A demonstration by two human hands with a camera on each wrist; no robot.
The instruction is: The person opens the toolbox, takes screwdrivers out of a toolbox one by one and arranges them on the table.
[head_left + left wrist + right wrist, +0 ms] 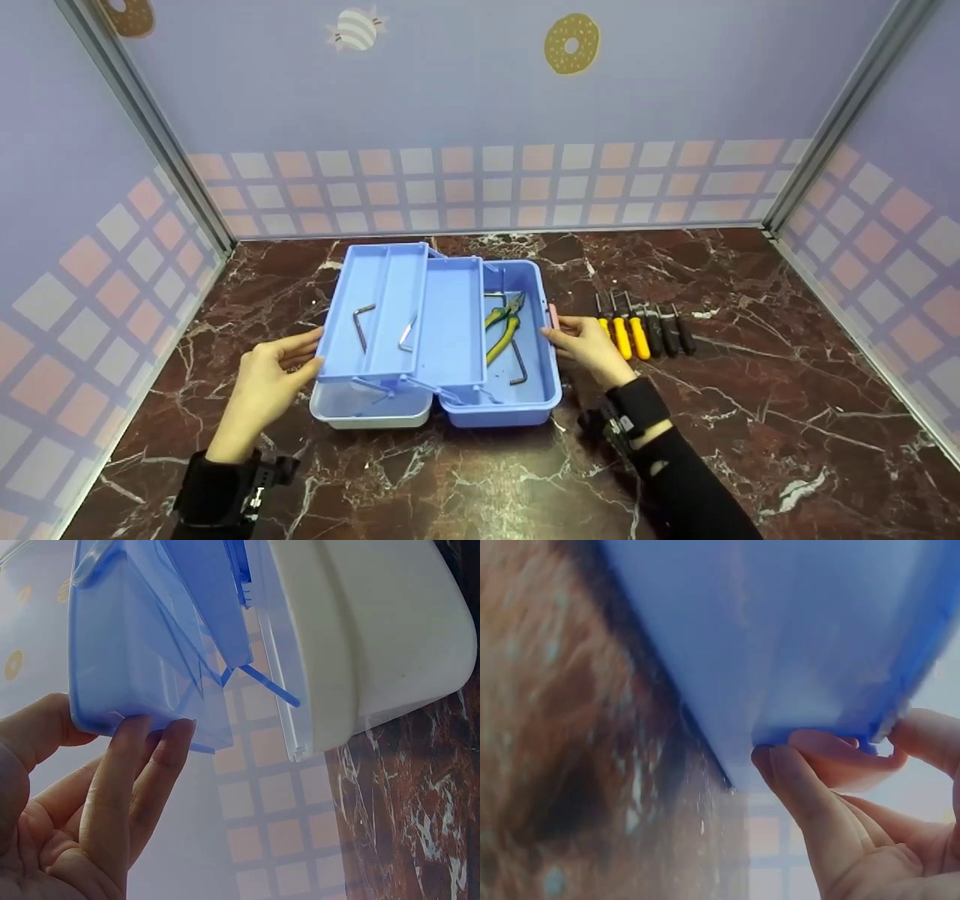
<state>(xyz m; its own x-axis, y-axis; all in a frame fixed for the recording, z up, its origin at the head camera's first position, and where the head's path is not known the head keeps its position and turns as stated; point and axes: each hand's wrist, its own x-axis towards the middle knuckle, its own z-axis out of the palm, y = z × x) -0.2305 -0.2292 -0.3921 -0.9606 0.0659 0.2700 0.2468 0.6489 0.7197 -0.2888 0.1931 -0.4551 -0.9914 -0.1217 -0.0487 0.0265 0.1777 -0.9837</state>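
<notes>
An open blue toolbox (pixel 499 415) stands on the table with its trays fanned out leftward over a whitish lid (pixel 371 422). My left hand (pixel 268 375) holds the left end of the upper tray (pixel 401 296), thumb at the rim and fingers against its underside in the left wrist view. Two hex keys (pixel 359 330) lie in that tray. At the box's right side, my right hand (pixel 592 350) grips the pink latch (pixel 847 761) between thumb and fingers. Yellow-green pliers (pixel 505 340) and an L-shaped hex key (pixel 520 362) lie in the bottom compartment.
Right of the box, several screwdrivers lie in a row, some with yellow handles (pixel 622 339), others with black handles (pixel 669 334). The dark red marble-patterned table (pixel 480 480) is bounded by patterned panels (pixel 480 97) at the back and both sides.
</notes>
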